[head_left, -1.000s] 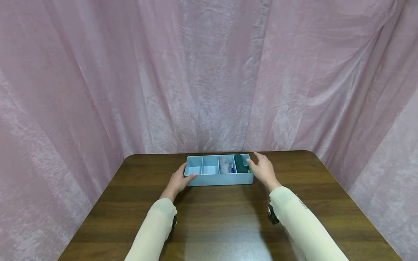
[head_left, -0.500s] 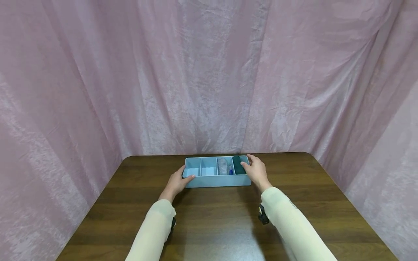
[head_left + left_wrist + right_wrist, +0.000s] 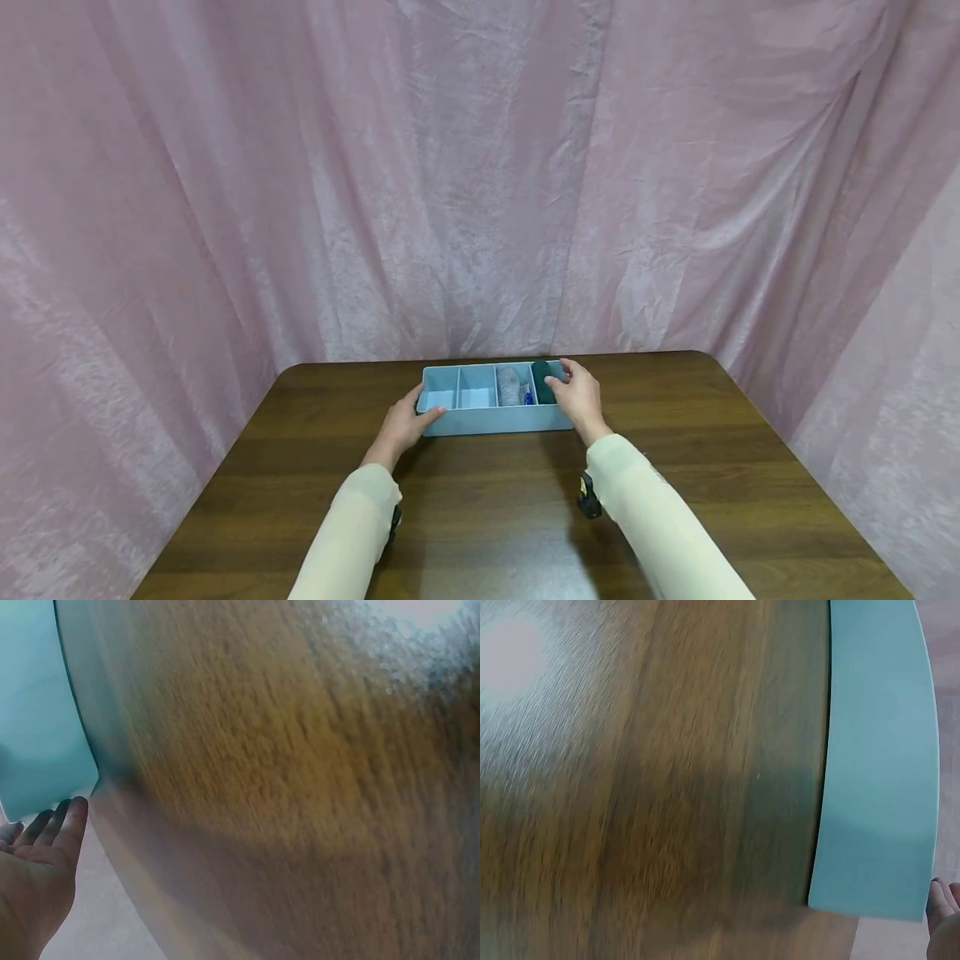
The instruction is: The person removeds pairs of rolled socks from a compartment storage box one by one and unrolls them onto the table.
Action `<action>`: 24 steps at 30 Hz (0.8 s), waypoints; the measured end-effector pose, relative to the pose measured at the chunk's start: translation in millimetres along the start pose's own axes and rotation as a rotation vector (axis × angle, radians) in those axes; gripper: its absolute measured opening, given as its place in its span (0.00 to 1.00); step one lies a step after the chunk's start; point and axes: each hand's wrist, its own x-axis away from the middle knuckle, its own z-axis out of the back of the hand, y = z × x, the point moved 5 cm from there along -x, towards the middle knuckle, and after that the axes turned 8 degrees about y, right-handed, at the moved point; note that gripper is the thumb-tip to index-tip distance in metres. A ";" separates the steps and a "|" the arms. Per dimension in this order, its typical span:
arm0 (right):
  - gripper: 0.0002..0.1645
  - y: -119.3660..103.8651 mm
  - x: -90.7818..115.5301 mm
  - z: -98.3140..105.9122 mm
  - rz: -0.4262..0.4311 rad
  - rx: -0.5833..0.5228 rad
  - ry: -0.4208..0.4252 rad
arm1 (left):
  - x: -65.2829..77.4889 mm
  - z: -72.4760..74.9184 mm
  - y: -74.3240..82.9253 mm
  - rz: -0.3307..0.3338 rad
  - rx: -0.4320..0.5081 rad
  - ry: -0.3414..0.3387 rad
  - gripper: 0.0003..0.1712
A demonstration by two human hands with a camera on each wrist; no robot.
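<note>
A light blue divided box (image 3: 495, 421) with a row of compartments stands on the table. My left hand (image 3: 401, 427) holds its left end, thumb over the front corner and fingers along the end wall. In the left wrist view, the left fingers (image 3: 73, 817) lie against that end. My right hand (image 3: 581, 398) is over the right end compartment, thumb and forefinger apart. A dark green rolled item (image 3: 542, 385) lies there, overlapped by the thumb tip. The neighbouring compartment holds a grey soft-looking bundle (image 3: 508, 387) and a small blue piece (image 3: 528, 398).
The brown wooden table (image 3: 480, 517) has its back edge just behind the box. A pink velvet curtain (image 3: 480, 183) hangs behind and at both sides. A black strap device (image 3: 588, 497) sits on the right wrist.
My right hand has moved left and in over the box's right compartment, its fingers drawing closer together. My left hand has kept its place at the left end.
</note>
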 end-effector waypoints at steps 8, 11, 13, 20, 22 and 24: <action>0.30 6.0 3.2 -6.2 -0.045 0.008 0.017 | 0.2 -4.3 -4.1 -0.004 0.000 -0.001 0.48; 0.31 5.7 1.9 -9.1 -0.045 0.022 0.016 | -1.2 -4.3 -5.3 -0.002 0.008 0.014 0.47; 0.31 4.8 0.4 -11.0 -0.042 0.038 0.008 | -2.4 -4.4 -5.2 -0.001 0.014 0.018 0.47; 0.31 1.5 -1.1 -16.0 -0.063 0.092 0.000 | -3.5 -4.4 -3.2 -0.015 0.035 0.023 0.48; 0.30 0.6 0.3 -18.6 -0.058 0.110 0.009 | -2.7 -3.4 -4.5 -0.006 0.035 0.028 0.48; 0.29 -0.3 2.5 -21.5 -0.052 0.135 0.019 | -1.0 -2.5 -6.2 0.005 0.038 0.030 0.48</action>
